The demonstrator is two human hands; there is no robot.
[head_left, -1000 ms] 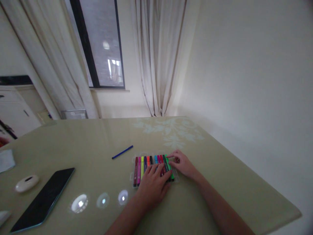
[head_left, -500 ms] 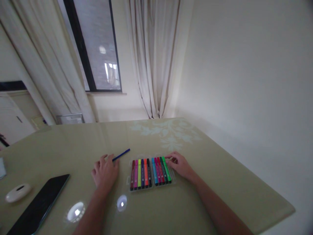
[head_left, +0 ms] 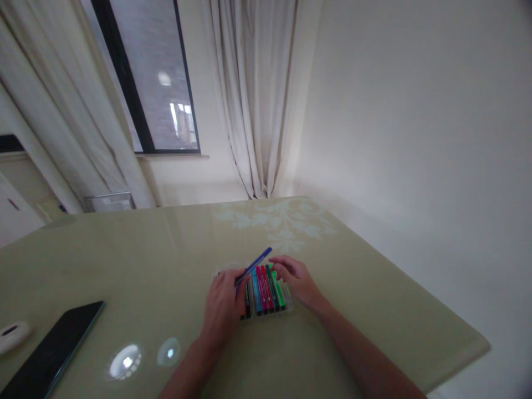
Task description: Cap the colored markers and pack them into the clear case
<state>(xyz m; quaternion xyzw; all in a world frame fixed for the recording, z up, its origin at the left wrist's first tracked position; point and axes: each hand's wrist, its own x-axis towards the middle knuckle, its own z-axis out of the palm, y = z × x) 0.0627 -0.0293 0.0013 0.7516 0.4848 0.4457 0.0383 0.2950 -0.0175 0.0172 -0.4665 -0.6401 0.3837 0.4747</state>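
Observation:
My left hand [head_left: 224,302] pinches a blue marker [head_left: 260,260] that slants up to the right, above a clear plastic case [head_left: 290,302] of coloured markers. The hand covers most of the case's left half; an orange and a black marker [head_left: 248,302] show beside it. In the right half lie light blue, magenta, red, dark green and bright green [head_left: 279,291] markers. My right hand [head_left: 299,280] is at the upper right edge of the case, its fingers bent and apart near the bright green marker and the blue marker's tip, holding nothing visible.
On the left of the glossy table [head_left: 158,266] lie a black tablet-like device [head_left: 52,349] and a white oval object [head_left: 12,337]. A wall [head_left: 407,166] runs along the right side. Curtains [head_left: 257,100] and a window stand behind the table.
My left hand has moved right with the blue marker, from the bare table to over the case. My right hand stays at the case's right side. The view has shifted slightly right.

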